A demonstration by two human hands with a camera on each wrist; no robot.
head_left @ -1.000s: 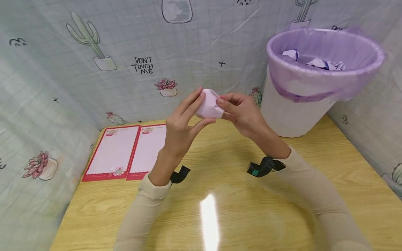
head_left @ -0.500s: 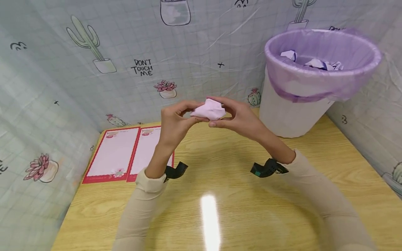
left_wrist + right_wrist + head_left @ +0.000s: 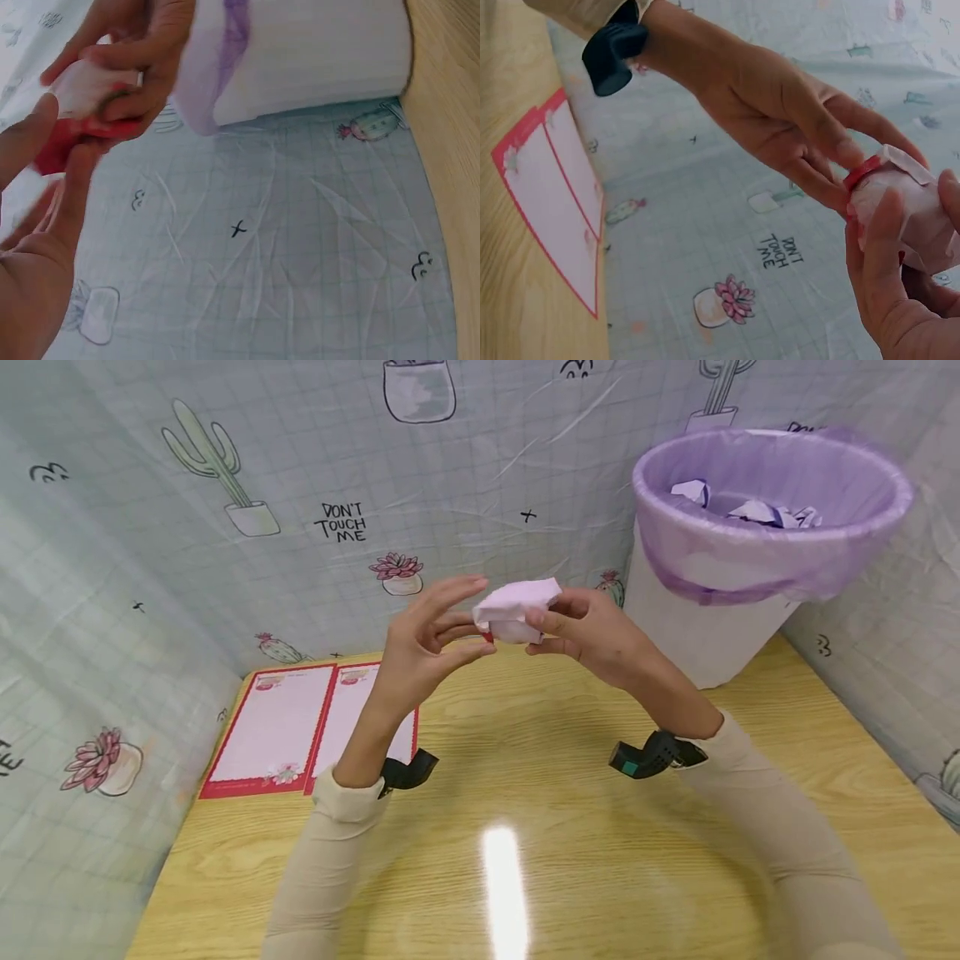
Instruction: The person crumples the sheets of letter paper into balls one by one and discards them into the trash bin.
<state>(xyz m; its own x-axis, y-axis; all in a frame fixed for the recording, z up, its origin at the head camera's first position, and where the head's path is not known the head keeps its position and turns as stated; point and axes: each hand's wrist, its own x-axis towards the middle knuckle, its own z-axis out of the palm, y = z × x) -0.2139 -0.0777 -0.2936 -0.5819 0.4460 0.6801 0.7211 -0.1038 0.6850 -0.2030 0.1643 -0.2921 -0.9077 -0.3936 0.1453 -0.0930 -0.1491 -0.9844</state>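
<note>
A crumpled piece of white paper (image 3: 517, 597) with some red edging is held above the table between both hands. My right hand (image 3: 603, 635) pinches its right side, thumb on the near face and other fingers behind and below. At its left end, my left hand (image 3: 416, 647) has spread, fairly straight fingers around the paper, some touching it. The paper's red part (image 3: 56, 146) faces the left hand in the left wrist view. In the right wrist view the crumpled paper (image 3: 907, 210) looks rounded, and the left thumb lies against its red edge.
Two red-bordered sheets (image 3: 273, 727) lie side by side at the left of the wooden table (image 3: 555, 852). A white bin with a purple liner (image 3: 750, 556) stands at the back right, with crumpled papers (image 3: 765, 512) inside. Patterned cloth (image 3: 465, 460) covers the walls.
The paper has been turned in the hands, and its red edge now shows. The left fingers have spread away from it, while the right hand has moved slightly right.
</note>
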